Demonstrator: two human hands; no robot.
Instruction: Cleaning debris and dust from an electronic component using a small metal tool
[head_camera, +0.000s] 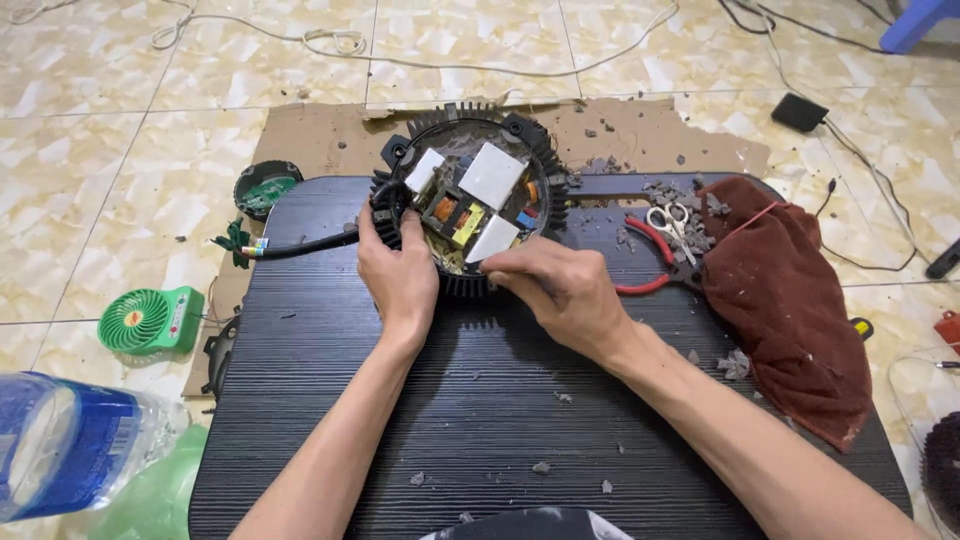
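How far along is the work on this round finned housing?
Done: the round finned housing lies open, circuit board exposed, grey debris scattered around. In hand: left hand grips its rim by the cable; right hand fingers its near edge. Left: the board sits inside.

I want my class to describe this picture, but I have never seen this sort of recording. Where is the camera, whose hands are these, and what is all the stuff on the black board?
The camera sits on the person's head and looks down, so both bare arms are their own. They work at a black ribbed board laid on a tiled floor. The left hand grips the rim of a round black finned housing, opened to show a circuit board with white blocks. The right hand pinches at its near edge. A black cable leads off to the left. Red-handled pliers, small scissors, a dark red cloth and grey crumbs lie to the right. A green mini fan stands on the floor.
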